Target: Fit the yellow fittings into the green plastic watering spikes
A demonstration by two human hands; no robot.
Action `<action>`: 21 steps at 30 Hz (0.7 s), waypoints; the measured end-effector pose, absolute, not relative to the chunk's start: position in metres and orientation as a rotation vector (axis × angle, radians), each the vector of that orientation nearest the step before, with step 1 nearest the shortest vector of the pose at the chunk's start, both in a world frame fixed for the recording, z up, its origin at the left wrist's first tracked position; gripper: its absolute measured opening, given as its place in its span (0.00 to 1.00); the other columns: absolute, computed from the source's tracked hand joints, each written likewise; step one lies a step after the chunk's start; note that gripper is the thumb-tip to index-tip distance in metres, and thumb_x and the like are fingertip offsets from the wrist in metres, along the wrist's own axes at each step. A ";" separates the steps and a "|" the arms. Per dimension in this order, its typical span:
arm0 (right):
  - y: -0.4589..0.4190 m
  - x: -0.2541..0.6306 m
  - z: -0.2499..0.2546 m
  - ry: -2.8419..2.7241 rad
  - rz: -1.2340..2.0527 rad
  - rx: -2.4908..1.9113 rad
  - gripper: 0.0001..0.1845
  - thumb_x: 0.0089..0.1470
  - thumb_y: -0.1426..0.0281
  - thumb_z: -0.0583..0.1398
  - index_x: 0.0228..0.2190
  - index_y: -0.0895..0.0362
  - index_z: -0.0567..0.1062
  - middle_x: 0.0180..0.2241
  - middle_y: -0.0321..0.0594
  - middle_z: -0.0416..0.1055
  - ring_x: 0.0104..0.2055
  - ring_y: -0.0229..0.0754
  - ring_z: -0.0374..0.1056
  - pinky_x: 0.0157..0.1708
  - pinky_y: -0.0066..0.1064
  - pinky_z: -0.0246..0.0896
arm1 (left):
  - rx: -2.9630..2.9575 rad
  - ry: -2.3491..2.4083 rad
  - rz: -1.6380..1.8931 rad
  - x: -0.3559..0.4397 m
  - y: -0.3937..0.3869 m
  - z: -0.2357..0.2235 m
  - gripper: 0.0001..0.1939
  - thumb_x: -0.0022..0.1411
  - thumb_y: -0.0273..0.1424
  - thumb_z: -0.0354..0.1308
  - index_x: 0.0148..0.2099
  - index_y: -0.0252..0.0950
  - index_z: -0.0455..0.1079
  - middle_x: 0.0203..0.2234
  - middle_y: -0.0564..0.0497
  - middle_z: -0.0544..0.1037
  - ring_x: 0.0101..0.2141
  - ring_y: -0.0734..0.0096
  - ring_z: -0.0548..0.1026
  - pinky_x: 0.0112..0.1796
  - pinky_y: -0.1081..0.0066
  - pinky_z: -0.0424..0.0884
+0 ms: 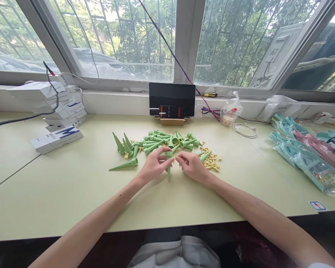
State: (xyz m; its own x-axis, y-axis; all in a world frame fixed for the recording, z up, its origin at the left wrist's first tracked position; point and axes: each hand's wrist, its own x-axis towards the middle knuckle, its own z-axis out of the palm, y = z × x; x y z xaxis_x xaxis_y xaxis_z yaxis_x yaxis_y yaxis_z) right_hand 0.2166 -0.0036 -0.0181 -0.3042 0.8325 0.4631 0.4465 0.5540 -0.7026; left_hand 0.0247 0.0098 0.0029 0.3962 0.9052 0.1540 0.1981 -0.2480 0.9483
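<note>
two-handed, gripping a probably light, stiff green spike (169, 174) by its likely sturdier collar (168, 153) in the left hand (154, 164), pinching a yellow peg (174, 160) in the right hand (192, 166), behind the worktop's front edge (167, 220).

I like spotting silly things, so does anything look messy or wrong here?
The white boxes at left are stacked crookedly, edges not lined up. Small yellow pieces lie scattered beside the right hand, as if spilled. Nothing looks clearly broken.
</note>
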 end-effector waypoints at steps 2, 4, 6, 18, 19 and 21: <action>-0.003 0.217 -0.019 -1.940 0.572 -1.040 0.16 0.66 0.64 0.53 0.28 0.57 0.71 0.22 0.34 0.67 0.24 0.36 0.60 0.27 0.28 0.56 | 1.704 0.981 0.927 0.025 0.009 0.003 0.23 0.58 0.43 0.63 0.50 0.35 0.66 0.29 0.50 0.75 0.32 0.62 0.80 0.29 0.68 0.77; -0.003 0.217 -0.020 -1.941 0.566 -1.046 0.16 0.66 0.64 0.52 0.27 0.57 0.71 0.22 0.34 0.66 0.24 0.35 0.59 0.27 0.28 0.55 | 1.709 0.988 0.922 0.025 0.009 0.004 0.22 0.59 0.43 0.63 0.50 0.35 0.66 0.29 0.50 0.75 0.31 0.62 0.80 0.29 0.68 0.77; -0.003 0.217 -0.020 -1.940 0.558 -1.050 0.17 0.66 0.65 0.52 0.27 0.57 0.70 0.22 0.34 0.65 0.24 0.35 0.59 0.27 0.28 0.54 | 1.715 0.995 0.918 0.025 0.008 0.005 0.22 0.59 0.43 0.62 0.51 0.35 0.66 0.28 0.50 0.75 0.31 0.63 0.80 0.29 0.68 0.77; -0.003 0.217 -0.021 -1.902 0.580 -1.002 0.09 0.62 0.64 0.58 0.41 0.56 0.71 0.39 0.41 0.73 0.28 0.35 0.67 0.27 0.28 0.63 | 1.750 1.003 0.918 0.024 0.010 0.003 0.20 0.61 0.42 0.61 0.50 0.37 0.65 0.26 0.52 0.75 0.29 0.66 0.79 0.29 0.69 0.76; -0.003 0.217 -0.022 -1.903 0.575 -0.997 0.09 0.62 0.65 0.58 0.42 0.56 0.71 0.39 0.41 0.73 0.28 0.35 0.67 0.27 0.28 0.64 | 1.746 1.000 0.917 0.025 0.010 0.003 0.21 0.61 0.42 0.61 0.50 0.36 0.65 0.25 0.53 0.75 0.29 0.66 0.79 0.29 0.69 0.76; -0.002 0.217 -0.023 -1.902 0.569 -0.991 0.08 0.62 0.65 0.57 0.41 0.56 0.71 0.39 0.42 0.73 0.28 0.36 0.68 0.27 0.28 0.64 | 1.736 0.995 0.915 0.025 0.010 0.004 0.21 0.60 0.42 0.62 0.50 0.36 0.65 0.25 0.53 0.75 0.29 0.65 0.79 0.29 0.69 0.76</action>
